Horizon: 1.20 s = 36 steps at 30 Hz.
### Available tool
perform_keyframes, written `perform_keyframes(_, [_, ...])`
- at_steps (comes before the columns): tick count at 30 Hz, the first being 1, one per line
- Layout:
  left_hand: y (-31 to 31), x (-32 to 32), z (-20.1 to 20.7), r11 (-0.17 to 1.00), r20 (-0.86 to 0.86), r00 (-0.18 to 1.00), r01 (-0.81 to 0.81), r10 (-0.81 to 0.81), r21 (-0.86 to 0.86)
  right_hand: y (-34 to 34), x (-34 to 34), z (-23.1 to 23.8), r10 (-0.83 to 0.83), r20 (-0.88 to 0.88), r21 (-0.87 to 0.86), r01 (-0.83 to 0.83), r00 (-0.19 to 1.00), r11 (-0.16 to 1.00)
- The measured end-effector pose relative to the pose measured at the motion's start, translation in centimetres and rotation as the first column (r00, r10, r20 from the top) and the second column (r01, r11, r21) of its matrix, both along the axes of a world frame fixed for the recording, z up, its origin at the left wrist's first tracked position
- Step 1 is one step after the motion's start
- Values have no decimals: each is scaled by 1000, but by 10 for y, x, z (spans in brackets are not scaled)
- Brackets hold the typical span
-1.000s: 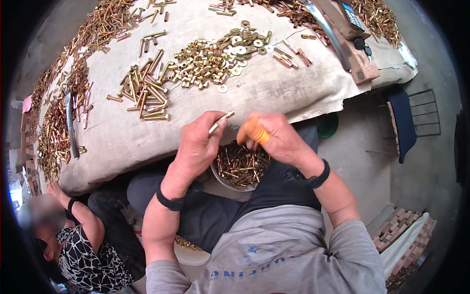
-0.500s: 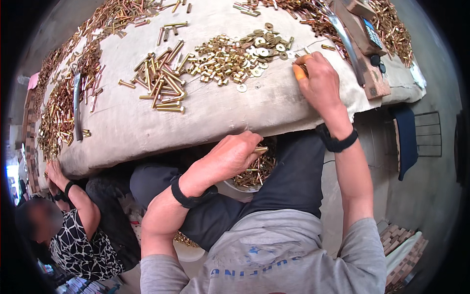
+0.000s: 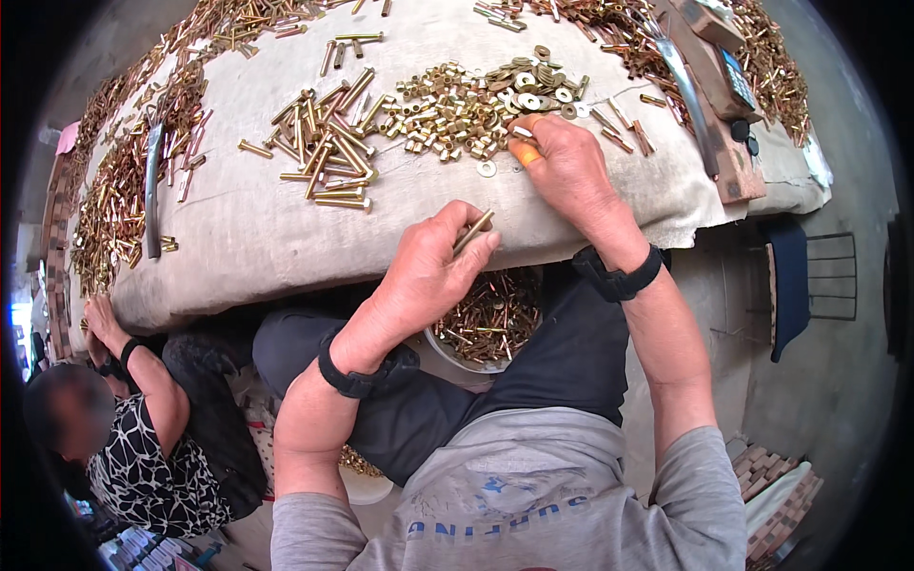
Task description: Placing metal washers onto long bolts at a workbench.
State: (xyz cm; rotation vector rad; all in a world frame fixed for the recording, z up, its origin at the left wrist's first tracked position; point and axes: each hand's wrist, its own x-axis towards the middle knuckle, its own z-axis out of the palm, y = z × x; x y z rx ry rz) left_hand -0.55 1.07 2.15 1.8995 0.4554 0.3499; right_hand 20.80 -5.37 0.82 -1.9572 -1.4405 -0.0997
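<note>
My left hand [image 3: 433, 257] is closed around a gold-coloured bolt [image 3: 473, 231], just off the front edge of the cloth-covered table [image 3: 257, 243]. My right hand [image 3: 571, 176], with orange coverings on two fingertips, reaches to the near side of a pile of short gold sleeves [image 3: 443, 109]. Its fingers are pinched together, and what they hold is hidden. Flat round washers [image 3: 526, 88] lie heaped just beyond those fingertips. Left of the sleeves is a loose heap of gold bolts [image 3: 324, 147]. One single washer [image 3: 486, 168] rests on the cloth between the two hands.
A bucket [image 3: 476, 366] of assembled bolts stands between my legs under the table edge. Larger heaps of fasteners [image 3: 124, 209] spread left and at the back. To the right lie wooden blocks [image 3: 738, 176] and a calculator [image 3: 735, 76]. A co-worker [image 3: 152, 457] sits at left.
My left hand has risen from above the bucket to the table edge, still with the bolt. My right hand has moved left to the sleeves and washers; several slender pieces now show where it was.
</note>
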Motion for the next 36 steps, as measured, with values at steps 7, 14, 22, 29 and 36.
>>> perform_keyframes(7, [12, -2, 1, 993, 56, 994, -92, 96, -69, -9, -7, 10, 91, -135, -80, -103, 987, 991])
perform_keyframes(14, [12, -2, -4, 977, 51, 987, -144, 154, -159, -24, -11, 11, -32, -343, -28, 24, 939, 999])
perform_keyframes(22, [7, 0, 1, 939, 83, 987, -105, 140, -326, -44, -52, 23, 192, -962, 172, -114, 193, 978])
perform_keyframes(29, [8, -1, 0, 835, 133, 985, -19, 110, -551, -42, -63, 5, 297, -952, 303, -83, -76, 949])
perform_keyframes(36, [5, -1, 1, 670, 237, 964, 98, 119, -736, -41, -68, 13, 271, -915, 238, -145, 298, 961])
